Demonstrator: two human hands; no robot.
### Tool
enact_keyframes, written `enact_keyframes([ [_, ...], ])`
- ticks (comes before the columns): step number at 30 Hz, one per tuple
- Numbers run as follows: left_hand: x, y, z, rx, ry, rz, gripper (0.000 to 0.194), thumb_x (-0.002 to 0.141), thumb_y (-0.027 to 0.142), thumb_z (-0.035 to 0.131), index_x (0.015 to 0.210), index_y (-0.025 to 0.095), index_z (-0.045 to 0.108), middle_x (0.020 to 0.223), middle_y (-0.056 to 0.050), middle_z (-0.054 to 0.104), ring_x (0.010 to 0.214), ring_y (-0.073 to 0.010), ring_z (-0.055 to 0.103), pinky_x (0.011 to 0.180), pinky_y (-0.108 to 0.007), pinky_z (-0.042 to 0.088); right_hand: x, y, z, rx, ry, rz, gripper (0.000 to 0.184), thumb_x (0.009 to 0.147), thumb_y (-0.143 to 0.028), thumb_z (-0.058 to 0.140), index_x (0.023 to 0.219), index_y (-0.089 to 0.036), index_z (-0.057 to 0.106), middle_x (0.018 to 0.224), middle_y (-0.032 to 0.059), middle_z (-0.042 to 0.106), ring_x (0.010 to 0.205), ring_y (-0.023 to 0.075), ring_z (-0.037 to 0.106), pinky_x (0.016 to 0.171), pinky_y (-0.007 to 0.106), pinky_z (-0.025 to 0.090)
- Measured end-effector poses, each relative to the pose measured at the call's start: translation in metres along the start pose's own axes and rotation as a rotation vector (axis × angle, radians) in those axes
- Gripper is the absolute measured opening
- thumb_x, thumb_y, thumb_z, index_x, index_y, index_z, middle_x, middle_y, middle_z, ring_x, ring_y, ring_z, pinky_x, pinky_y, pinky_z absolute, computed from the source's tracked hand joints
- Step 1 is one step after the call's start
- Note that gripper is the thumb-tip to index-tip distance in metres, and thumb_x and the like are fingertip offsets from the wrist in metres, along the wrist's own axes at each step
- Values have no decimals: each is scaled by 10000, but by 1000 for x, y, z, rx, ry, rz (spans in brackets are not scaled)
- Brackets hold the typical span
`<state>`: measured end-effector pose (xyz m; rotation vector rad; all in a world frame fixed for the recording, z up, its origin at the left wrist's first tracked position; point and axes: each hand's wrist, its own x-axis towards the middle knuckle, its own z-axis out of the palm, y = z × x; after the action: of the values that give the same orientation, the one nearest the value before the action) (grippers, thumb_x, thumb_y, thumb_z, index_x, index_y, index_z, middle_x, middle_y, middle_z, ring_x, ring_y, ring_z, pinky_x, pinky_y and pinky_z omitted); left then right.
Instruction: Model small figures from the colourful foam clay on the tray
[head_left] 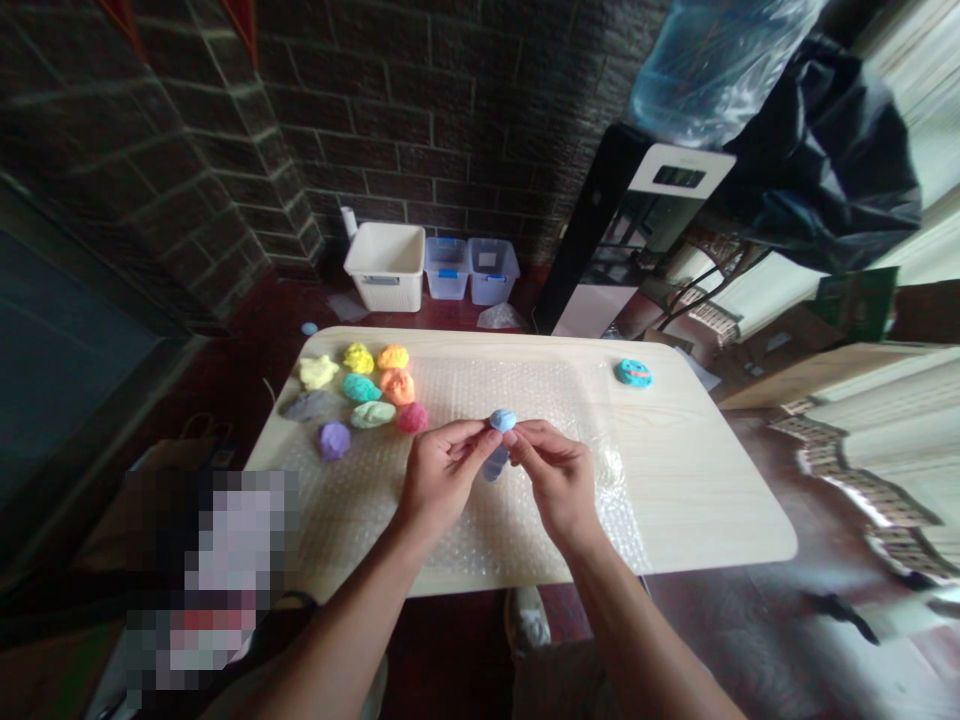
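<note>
Between my fingertips is a small light blue lump of modelling clay [502,420], raised over the table. My left hand [450,465] pinches it from the left, and my right hand [553,468] pinches it from the right. Just below it, partly covered by my fingers, a grey-blue piece [493,465] shows; I cannot make out what it is. Bubble wrap [525,530] lies under both hands. Several coloured clay lumps sit left of my hands, among them a purple one [334,440], a crimson one [412,418] and a teal one [361,388].
A flat turquoise clay piece with an orange stripe [635,374] lies at the back right of the wooden table [705,480]. Beyond the table stand a white basket [386,265], two clear bins with blue latches [491,275] and a water dispenser [622,220].
</note>
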<state>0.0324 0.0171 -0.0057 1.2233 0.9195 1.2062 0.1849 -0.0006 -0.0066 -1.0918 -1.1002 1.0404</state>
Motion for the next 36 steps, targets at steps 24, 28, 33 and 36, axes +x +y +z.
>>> enact_keyframes([
  [24, -3, -1, 0, 82, 4, 94, 242, 1013, 372, 693, 1108, 190, 821, 1046, -101, 786, 900, -229, 741, 811, -321, 604, -2, -1, 5, 41, -45, 11, 89, 885, -375, 859, 844, -304, 893, 876, 42, 754, 768, 184, 616, 671, 333, 508],
  [28, -2, -3, -2, 89, -5, 85, 260, 1021, 378, 680, 1114, 179, 818, 1082, -116, 786, 917, -229, 743, 800, -315, 599, -1, 3, 7, 121, -2, 69, 130, 777, -384, 942, 845, -288, 888, 828, 29, 759, 711, 169, 598, 654, 327, 500],
  [33, 1, -2, -1, -17, -64, 56, 245, 1017, 363, 693, 1092, 176, 832, 1129, -116, 781, 984, -225, 732, 826, -302, 584, 2, 8, 5, 200, 37, 128, 215, 712, -350, 981, 892, -279, 888, 786, 16, 758, 666, 146, 565, 619, 304, 459],
  [36, 1, -2, -1, -64, -39, -17, 265, 986, 392, 739, 1103, 173, 831, 1004, -93, 809, 886, -213, 742, 762, -292, 574, 2, 8, 2, 166, -18, 95, 122, 788, -358, 929, 871, -277, 891, 757, 15, 716, 688, 159, 564, 635, 320, 468],
])
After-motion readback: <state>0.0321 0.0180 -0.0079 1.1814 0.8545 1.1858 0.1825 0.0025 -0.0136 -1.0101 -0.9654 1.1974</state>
